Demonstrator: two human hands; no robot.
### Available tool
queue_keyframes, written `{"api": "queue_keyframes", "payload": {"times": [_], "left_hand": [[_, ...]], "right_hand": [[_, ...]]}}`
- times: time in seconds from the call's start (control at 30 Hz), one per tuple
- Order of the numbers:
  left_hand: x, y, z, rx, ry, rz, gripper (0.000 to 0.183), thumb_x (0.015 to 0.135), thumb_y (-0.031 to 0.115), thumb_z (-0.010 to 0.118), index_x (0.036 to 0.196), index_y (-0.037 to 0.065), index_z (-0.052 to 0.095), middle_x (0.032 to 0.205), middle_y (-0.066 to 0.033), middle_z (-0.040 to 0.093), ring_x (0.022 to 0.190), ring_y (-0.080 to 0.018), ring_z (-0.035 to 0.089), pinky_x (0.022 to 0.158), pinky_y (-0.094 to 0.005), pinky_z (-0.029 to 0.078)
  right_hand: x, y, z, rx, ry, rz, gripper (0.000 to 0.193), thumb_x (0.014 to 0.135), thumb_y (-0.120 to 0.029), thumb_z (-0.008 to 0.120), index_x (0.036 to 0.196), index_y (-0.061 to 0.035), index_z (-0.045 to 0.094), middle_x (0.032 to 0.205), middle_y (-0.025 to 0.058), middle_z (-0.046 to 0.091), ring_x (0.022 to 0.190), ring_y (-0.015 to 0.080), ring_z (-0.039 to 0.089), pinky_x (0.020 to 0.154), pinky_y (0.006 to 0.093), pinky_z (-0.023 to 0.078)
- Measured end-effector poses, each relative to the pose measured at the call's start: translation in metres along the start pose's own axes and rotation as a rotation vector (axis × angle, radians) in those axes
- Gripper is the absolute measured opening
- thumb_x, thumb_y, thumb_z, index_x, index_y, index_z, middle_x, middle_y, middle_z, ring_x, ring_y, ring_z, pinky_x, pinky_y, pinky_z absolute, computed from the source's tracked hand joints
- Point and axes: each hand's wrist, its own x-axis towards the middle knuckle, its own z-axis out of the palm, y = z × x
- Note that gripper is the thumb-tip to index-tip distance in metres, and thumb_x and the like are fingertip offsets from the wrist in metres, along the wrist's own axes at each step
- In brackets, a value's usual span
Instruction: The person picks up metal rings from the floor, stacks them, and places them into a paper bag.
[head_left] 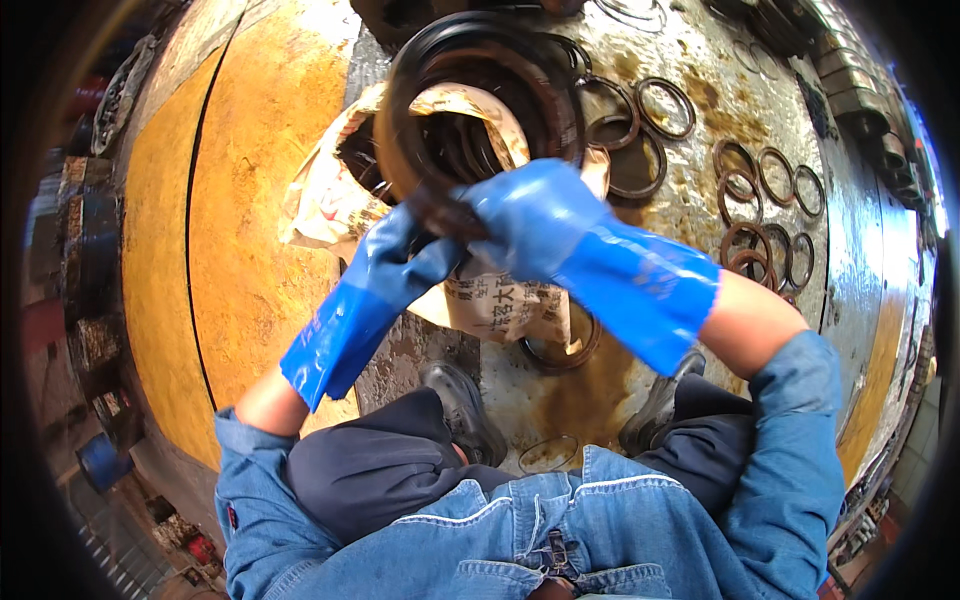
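Observation:
Both my hands wear long blue rubber gloves. My right hand is closed round the near end of a stack of large dark, oily rings, which is blurred by motion. My left hand grips the same near end from the left, its fingers partly hidden under the rings. The stack is tilted up over the open mouth of a pale printed sack, where more dark rings show inside. My gloves cover part of the sack's near side.
Loose rings lie on the oily floor to the right of the sack, with smaller brown rings farther right. One ring is partly under the sack. Yellow-brown boards cover the left floor. My shoes stand close to the sack.

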Motion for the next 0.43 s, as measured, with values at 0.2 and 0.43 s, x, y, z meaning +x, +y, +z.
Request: {"api": "queue_keyframes", "payload": {"times": [0.2,0.43], "left_hand": [[-0.044,-0.07,-0.027,-0.405,0.12,-0.586,0.043,0.085,0.006,0.071,0.127,0.004,0.064,0.112,-0.0079,0.07,0.103,-0.0202,0.068,0.092,-0.0328,0.055],[-0.05,-0.119,-0.017,-0.635,0.193,-0.595,0.048,0.084,0.015,0.077,0.129,0.005,0.064,0.114,-0.0077,0.072,0.104,-0.0239,0.07,0.092,-0.0364,0.055]], "right_hand": [[0.065,-0.033,0.068,-0.294,-0.381,-0.056,0.031,0.089,-0.015,0.066,0.119,-0.0169,0.074,0.114,0.0076,0.074,0.107,0.0278,0.072,0.086,0.0407,0.057],[0.066,-0.01,0.1,-0.373,-0.182,-0.19,0.026,0.082,-0.012,0.066,0.107,-0.0092,0.074,0.097,0.0104,0.075,0.094,0.0297,0.073,0.079,0.042,0.056]]}}
